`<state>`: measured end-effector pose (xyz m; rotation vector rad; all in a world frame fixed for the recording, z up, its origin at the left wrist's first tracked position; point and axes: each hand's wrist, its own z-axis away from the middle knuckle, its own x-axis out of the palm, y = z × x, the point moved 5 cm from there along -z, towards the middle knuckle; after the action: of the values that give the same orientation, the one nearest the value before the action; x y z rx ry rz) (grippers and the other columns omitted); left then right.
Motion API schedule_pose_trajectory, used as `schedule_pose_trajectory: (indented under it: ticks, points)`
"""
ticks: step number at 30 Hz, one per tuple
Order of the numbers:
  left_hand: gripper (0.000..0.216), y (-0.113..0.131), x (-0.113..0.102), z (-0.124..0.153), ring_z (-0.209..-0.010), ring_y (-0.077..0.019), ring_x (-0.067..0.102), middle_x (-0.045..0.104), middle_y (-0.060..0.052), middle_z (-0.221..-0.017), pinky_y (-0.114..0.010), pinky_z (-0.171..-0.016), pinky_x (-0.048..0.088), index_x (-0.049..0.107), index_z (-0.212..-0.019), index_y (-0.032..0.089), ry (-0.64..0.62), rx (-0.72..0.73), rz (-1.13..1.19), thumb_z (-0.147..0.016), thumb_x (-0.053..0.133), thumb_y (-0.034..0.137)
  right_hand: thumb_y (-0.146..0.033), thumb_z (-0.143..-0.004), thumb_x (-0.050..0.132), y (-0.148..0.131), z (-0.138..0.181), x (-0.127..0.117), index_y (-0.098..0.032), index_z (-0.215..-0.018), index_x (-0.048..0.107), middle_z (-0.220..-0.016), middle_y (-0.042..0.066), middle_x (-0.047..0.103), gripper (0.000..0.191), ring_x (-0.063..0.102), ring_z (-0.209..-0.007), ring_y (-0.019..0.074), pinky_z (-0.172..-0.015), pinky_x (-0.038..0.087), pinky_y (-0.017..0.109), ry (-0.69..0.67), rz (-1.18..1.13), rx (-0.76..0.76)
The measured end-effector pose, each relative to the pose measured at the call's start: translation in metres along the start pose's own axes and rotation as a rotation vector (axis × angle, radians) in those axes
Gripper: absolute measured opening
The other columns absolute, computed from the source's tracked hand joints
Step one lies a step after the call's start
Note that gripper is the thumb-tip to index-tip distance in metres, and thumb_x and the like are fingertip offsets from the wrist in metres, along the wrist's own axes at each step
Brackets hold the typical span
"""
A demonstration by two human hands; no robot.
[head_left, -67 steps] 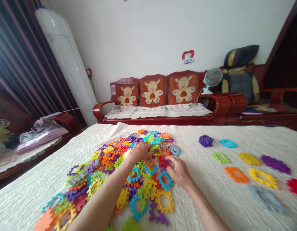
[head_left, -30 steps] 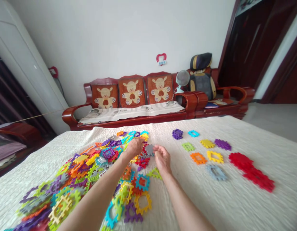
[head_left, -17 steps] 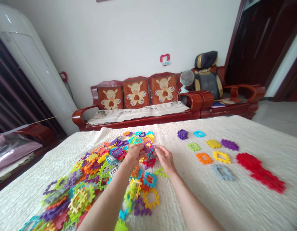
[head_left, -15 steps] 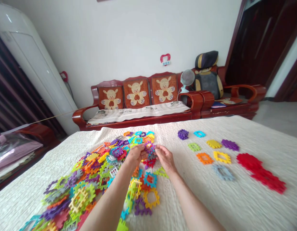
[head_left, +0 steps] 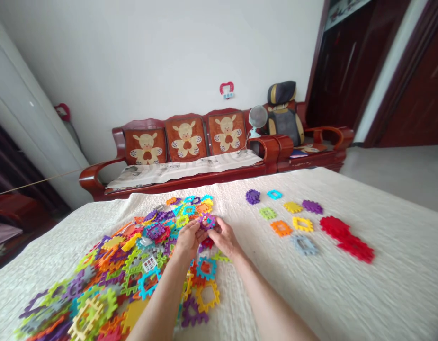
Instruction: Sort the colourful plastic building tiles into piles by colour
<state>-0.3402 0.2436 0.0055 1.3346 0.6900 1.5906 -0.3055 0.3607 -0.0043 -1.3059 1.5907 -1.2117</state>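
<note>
A purple interlocking building piece [head_left: 207,220] with an opening in its middle is held up between my two hands, above the right edge of the pile. My left hand [head_left: 191,237] grips its left side with closed fingers. On the other side, my right hand [head_left: 223,237] has its fingers pressed round the lower right edge. Below and to the left spreads a heap of notched plastic pieces in many colours, among them a purple piece [head_left: 155,231], a cyan frame [head_left: 206,268] and a yellow frame [head_left: 208,296]. My fingers partly cover the held piece.
To the right, separate pieces lie spread out: a purple stack [head_left: 253,196], an orange frame [head_left: 281,228], a grey frame [head_left: 304,245] and red pieces [head_left: 355,246]. A cream quilted cloth [head_left: 382,293] covers the table. Beyond stand a wooden sofa [head_left: 190,182] and a small fan [head_left: 257,118].
The camera view has turned right, so the scene sits further left. Both hands still hold the purple piece, now tilted with its opening showing more clearly.
</note>
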Motion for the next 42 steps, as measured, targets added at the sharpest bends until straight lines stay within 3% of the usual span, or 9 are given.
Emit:
schedule_pose_trajectory:
  ticks: [6,12,15,27,30,35,38,40,42]
  points:
    - [0.015,-0.007,0.004,0.007,-0.057,-0.0112,0.066,0.067,-0.001,-0.066,-0.019,-0.055,0.054,0.062,-0.086,0.015,0.106,0.082,0.02,-0.082,0.053,0.004,-0.015,-0.064,0.055,-0.002,0.001,-0.003,-0.022,-0.107,0.06,-0.088,-0.001,0.069,0.044,0.063,-0.076,0.0158,-0.068,0.052,0.026,0.047,0.02,0.006]
    - [0.02,-0.006,0.001,0.007,-0.052,-0.0101,0.063,0.067,-0.002,-0.066,-0.019,-0.052,0.054,0.06,-0.08,0.014,0.079,-0.043,0.076,-0.085,0.044,0.003,-0.014,-0.062,0.058,-0.014,0.007,0.0,-0.024,-0.11,0.059,-0.094,-0.001,0.067,0.05,0.062,-0.082,0.0163,-0.073,0.051,0.028,-0.065,0.01,-0.079]
    - [0.017,-0.002,-0.006,0.013,-0.052,-0.0096,0.063,0.067,-0.002,-0.067,-0.019,-0.053,0.054,0.06,-0.08,0.015,0.094,-0.032,0.099,-0.084,0.047,0.004,-0.012,-0.06,0.058,-0.013,0.009,0.004,-0.023,-0.113,0.056,-0.099,0.001,0.065,0.054,0.062,-0.085,0.017,-0.075,0.052,0.029,-0.079,0.023,-0.11]
    - [0.008,-0.004,-0.026,0.027,-0.058,-0.0108,0.064,0.069,-0.004,-0.076,-0.023,-0.057,0.055,0.058,-0.086,0.015,0.099,0.052,0.173,-0.085,0.052,0.01,-0.014,-0.065,0.055,-0.007,0.009,0.008,-0.019,-0.114,0.051,-0.086,0.0,0.066,0.05,0.062,-0.072,0.0151,-0.07,0.052,0.03,-0.081,0.06,-0.111]
    - [0.009,-0.001,-0.026,0.026,-0.056,-0.0093,0.063,0.068,-0.002,-0.073,-0.021,-0.057,0.055,0.057,-0.085,0.016,0.1,0.069,0.191,-0.085,0.051,0.01,-0.012,-0.063,0.053,-0.013,0.01,0.006,-0.02,-0.112,0.055,-0.092,0.002,0.066,0.05,0.062,-0.079,0.0167,-0.076,0.052,0.032,-0.094,0.128,-0.123]
    - [0.009,0.001,-0.022,0.029,-0.051,-0.0088,0.062,0.063,0.002,-0.063,-0.02,-0.052,0.053,0.057,-0.085,0.016,0.112,0.073,0.18,-0.084,0.053,0.009,-0.012,-0.061,0.057,-0.031,0.011,0.001,-0.02,-0.116,0.059,-0.12,0.009,0.057,0.056,0.054,-0.11,0.0226,-0.096,0.044,0.038,-0.013,0.302,-0.334]
    - [0.01,0.0,-0.019,0.031,-0.053,-0.0096,0.063,0.064,0.001,-0.066,-0.02,-0.052,0.052,0.059,-0.09,0.015,0.117,0.062,0.152,-0.083,0.055,0.01,-0.023,-0.072,0.06,-0.036,0.01,-0.001,-0.021,-0.103,0.067,-0.105,0.007,0.065,0.032,0.058,-0.101,0.0214,-0.093,0.045,0.036,0.053,0.326,-0.354]
    - [0.014,-0.002,-0.017,0.032,-0.054,-0.0098,0.064,0.066,0.0,-0.068,-0.02,-0.052,0.052,0.06,-0.094,0.015,0.118,0.056,0.137,-0.082,0.055,0.009,-0.031,-0.077,0.06,-0.032,0.008,-0.002,-0.02,-0.087,0.071,-0.083,0.004,0.067,0.018,0.062,-0.082,0.0184,-0.079,0.049,0.032,0.038,0.283,-0.257]
    - [0.019,-0.006,-0.015,0.031,-0.057,-0.0107,0.065,0.068,-0.002,-0.073,-0.02,-0.052,0.052,0.06,-0.1,0.015,0.113,0.067,0.087,-0.082,0.055,0.011,-0.036,-0.075,0.063,-0.024,0.005,-0.005,-0.019,-0.08,0.072,-0.066,0.0,0.065,0.02,0.06,-0.067,0.0157,-0.065,0.048,0.027,-0.007,0.202,-0.123]
